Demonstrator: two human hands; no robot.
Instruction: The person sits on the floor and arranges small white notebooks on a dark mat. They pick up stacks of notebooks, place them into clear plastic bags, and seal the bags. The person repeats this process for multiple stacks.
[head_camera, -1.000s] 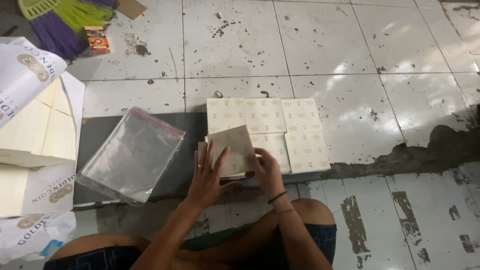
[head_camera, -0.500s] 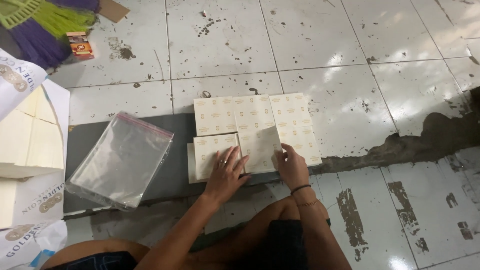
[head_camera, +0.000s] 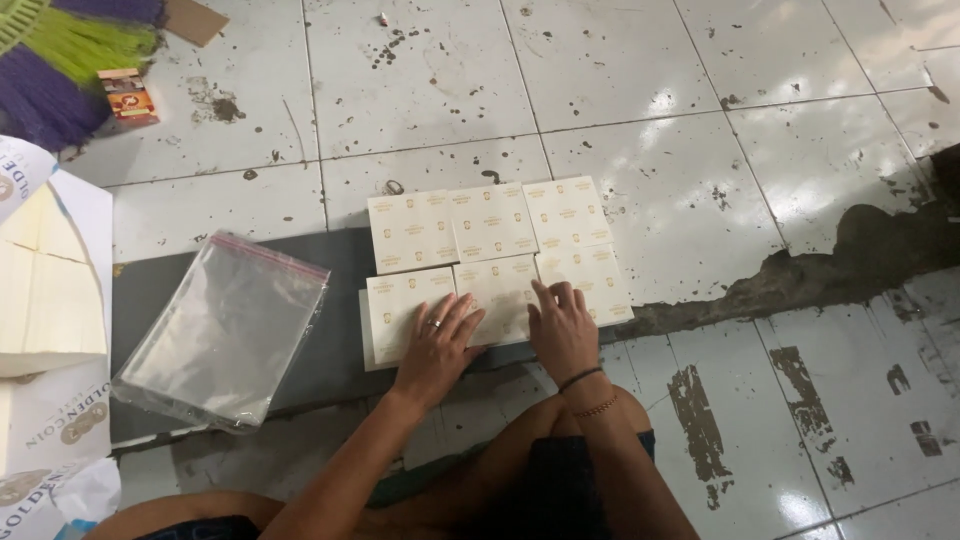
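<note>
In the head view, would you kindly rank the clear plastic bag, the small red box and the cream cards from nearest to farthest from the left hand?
1. Cream cards: under the left hand, touching.
2. Clear plastic bag: to its left, on the grey mat.
3. Small red box: far upper left, beside the broom.

left hand (head_camera: 437, 345) flat, right hand (head_camera: 562, 328) flat, side by side

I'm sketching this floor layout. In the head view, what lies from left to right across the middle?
Stack of cream paper sheets → clear plastic zip bag with red strip → left hand → right hand → bare white floor tiles with dark worn patches.
</note>
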